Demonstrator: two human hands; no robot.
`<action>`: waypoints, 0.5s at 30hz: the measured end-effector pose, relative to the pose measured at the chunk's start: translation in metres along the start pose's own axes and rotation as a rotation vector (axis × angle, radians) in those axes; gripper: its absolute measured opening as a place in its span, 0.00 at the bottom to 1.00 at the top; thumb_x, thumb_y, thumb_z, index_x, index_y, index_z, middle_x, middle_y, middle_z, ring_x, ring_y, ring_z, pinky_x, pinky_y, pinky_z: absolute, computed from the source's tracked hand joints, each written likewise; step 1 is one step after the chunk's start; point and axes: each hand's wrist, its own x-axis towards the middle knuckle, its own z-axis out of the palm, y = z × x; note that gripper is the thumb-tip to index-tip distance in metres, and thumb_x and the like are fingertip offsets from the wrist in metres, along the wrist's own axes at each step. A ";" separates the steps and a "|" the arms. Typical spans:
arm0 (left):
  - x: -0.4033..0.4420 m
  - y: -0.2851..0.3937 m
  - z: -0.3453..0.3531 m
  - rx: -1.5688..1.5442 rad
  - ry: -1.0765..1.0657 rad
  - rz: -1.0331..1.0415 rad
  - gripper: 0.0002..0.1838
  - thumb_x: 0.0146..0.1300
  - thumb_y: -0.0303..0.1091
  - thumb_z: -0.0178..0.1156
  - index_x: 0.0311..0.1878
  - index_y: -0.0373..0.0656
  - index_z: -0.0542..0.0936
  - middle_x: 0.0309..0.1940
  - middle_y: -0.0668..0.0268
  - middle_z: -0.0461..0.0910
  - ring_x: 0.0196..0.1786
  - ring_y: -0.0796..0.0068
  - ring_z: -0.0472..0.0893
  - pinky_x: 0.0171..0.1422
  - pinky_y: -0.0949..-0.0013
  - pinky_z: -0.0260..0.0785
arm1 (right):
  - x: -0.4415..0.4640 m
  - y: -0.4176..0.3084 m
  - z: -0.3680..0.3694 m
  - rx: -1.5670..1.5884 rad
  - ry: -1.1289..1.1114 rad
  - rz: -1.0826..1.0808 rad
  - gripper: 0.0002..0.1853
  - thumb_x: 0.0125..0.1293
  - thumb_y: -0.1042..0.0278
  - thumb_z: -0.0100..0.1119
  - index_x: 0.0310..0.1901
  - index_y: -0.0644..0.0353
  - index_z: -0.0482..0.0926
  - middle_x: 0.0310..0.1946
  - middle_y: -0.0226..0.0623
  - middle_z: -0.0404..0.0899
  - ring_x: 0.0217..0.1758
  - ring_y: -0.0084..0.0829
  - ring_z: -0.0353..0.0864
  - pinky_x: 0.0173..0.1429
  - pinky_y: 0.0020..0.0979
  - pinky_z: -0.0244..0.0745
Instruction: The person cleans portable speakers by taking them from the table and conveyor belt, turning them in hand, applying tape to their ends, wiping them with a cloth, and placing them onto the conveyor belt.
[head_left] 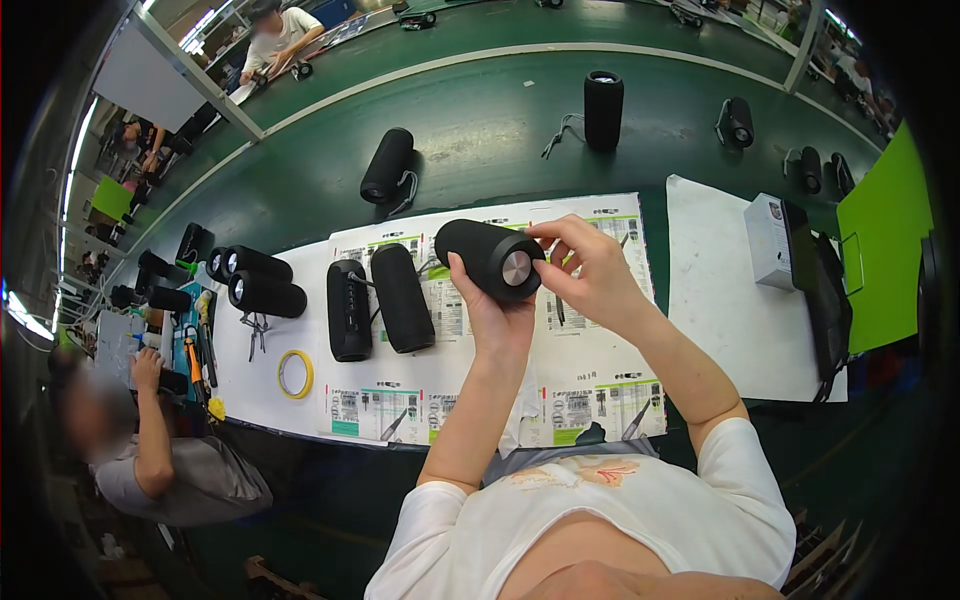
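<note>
On my feed, the left hand (500, 318) curls under a black cylindrical speaker (478, 252) at frame centre, gripping it; the right hand (597, 272), half closed, has thumb and forefinger at its silver-centred end. Left of centre I see two more speakers (404, 298); beyond, upper right of centre, an upright speaker (603, 115).

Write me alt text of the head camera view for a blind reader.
A person's left hand cradles a black cylinder above white printed paper, the right hand at its end, beside a silver disc. Two similar black cylinders lie to the left, near a yellow ring of tape.
</note>
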 end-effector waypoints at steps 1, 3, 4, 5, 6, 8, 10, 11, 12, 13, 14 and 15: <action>-0.001 0.000 0.001 0.024 -0.001 0.017 0.31 0.61 0.65 0.46 0.51 0.46 0.71 0.46 0.64 0.75 0.51 0.69 0.76 0.54 0.64 0.71 | 0.000 0.000 0.001 -0.014 0.011 -0.002 0.16 0.50 0.80 0.59 0.44 0.64 0.77 0.35 0.35 0.77 0.28 0.22 0.75 0.31 0.21 0.72; -0.004 -0.001 0.001 0.070 0.003 0.062 0.31 0.61 0.66 0.46 0.51 0.46 0.71 0.46 0.65 0.75 0.50 0.71 0.76 0.55 0.65 0.70 | -0.003 0.001 0.004 -0.048 0.028 -0.005 0.15 0.50 0.78 0.59 0.43 0.65 0.77 0.34 0.36 0.76 0.27 0.24 0.76 0.31 0.24 0.72; -0.004 -0.002 0.001 0.091 0.003 0.086 0.31 0.61 0.66 0.45 0.51 0.47 0.71 0.46 0.66 0.75 0.50 0.72 0.75 0.55 0.65 0.69 | -0.003 0.001 0.006 -0.071 0.034 -0.011 0.14 0.51 0.76 0.59 0.42 0.65 0.76 0.33 0.38 0.75 0.27 0.26 0.76 0.31 0.26 0.72; -0.004 -0.003 0.000 0.104 0.002 0.104 0.31 0.61 0.66 0.45 0.51 0.47 0.71 0.46 0.67 0.75 0.50 0.72 0.75 0.55 0.66 0.69 | -0.004 0.001 0.007 -0.094 0.041 -0.017 0.14 0.51 0.75 0.60 0.42 0.65 0.76 0.32 0.39 0.75 0.26 0.28 0.76 0.32 0.28 0.73; -0.005 -0.004 -0.001 0.118 0.002 0.121 0.31 0.61 0.66 0.45 0.51 0.47 0.71 0.46 0.67 0.75 0.50 0.73 0.75 0.56 0.66 0.68 | -0.006 0.002 0.008 -0.115 0.050 -0.023 0.14 0.51 0.75 0.59 0.42 0.65 0.76 0.32 0.40 0.74 0.26 0.30 0.76 0.32 0.29 0.73; -0.006 -0.005 -0.002 0.143 -0.006 0.151 0.30 0.62 0.65 0.45 0.52 0.47 0.70 0.46 0.68 0.74 0.50 0.74 0.75 0.57 0.67 0.67 | -0.007 0.004 0.012 -0.159 0.068 -0.039 0.14 0.51 0.75 0.59 0.41 0.66 0.76 0.31 0.41 0.74 0.26 0.34 0.77 0.33 0.31 0.74; -0.009 -0.004 -0.001 0.167 -0.019 0.180 0.29 0.64 0.62 0.45 0.53 0.46 0.67 0.46 0.69 0.73 0.51 0.75 0.74 0.59 0.67 0.66 | -0.008 0.005 0.019 -0.203 0.114 -0.061 0.13 0.52 0.77 0.56 0.41 0.67 0.76 0.31 0.44 0.75 0.27 0.37 0.78 0.34 0.32 0.74; -0.010 -0.005 -0.001 0.175 -0.006 0.191 0.29 0.63 0.63 0.45 0.52 0.46 0.68 0.46 0.69 0.74 0.51 0.75 0.74 0.59 0.68 0.66 | -0.009 0.006 0.021 -0.224 0.138 -0.072 0.13 0.52 0.78 0.54 0.41 0.67 0.76 0.32 0.45 0.75 0.28 0.38 0.78 0.34 0.33 0.74; -0.010 -0.006 0.000 0.182 0.004 0.203 0.30 0.62 0.64 0.45 0.52 0.47 0.70 0.46 0.70 0.74 0.51 0.75 0.74 0.58 0.69 0.66 | -0.010 0.007 0.022 -0.212 0.148 -0.082 0.13 0.52 0.79 0.53 0.42 0.67 0.75 0.33 0.45 0.76 0.28 0.39 0.78 0.34 0.33 0.74; -0.009 -0.006 0.001 0.189 0.015 0.216 0.30 0.62 0.65 0.46 0.52 0.48 0.71 0.45 0.70 0.75 0.50 0.75 0.74 0.58 0.69 0.66 | -0.012 0.008 0.022 -0.200 0.159 -0.093 0.14 0.52 0.80 0.51 0.42 0.68 0.75 0.34 0.46 0.76 0.29 0.40 0.79 0.34 0.33 0.74; -0.008 -0.005 0.001 0.177 0.025 0.216 0.30 0.62 0.65 0.46 0.52 0.48 0.71 0.46 0.70 0.75 0.51 0.75 0.74 0.58 0.69 0.66 | -0.013 0.008 0.022 -0.187 0.167 -0.104 0.14 0.52 0.81 0.49 0.42 0.68 0.75 0.35 0.47 0.77 0.29 0.41 0.79 0.35 0.34 0.74; -0.007 -0.003 0.001 0.165 0.039 0.214 0.30 0.62 0.65 0.46 0.52 0.48 0.71 0.46 0.70 0.75 0.51 0.75 0.74 0.58 0.69 0.66 | -0.014 0.008 0.021 -0.142 0.149 -0.083 0.15 0.52 0.81 0.48 0.43 0.68 0.75 0.35 0.48 0.77 0.29 0.40 0.79 0.35 0.34 0.75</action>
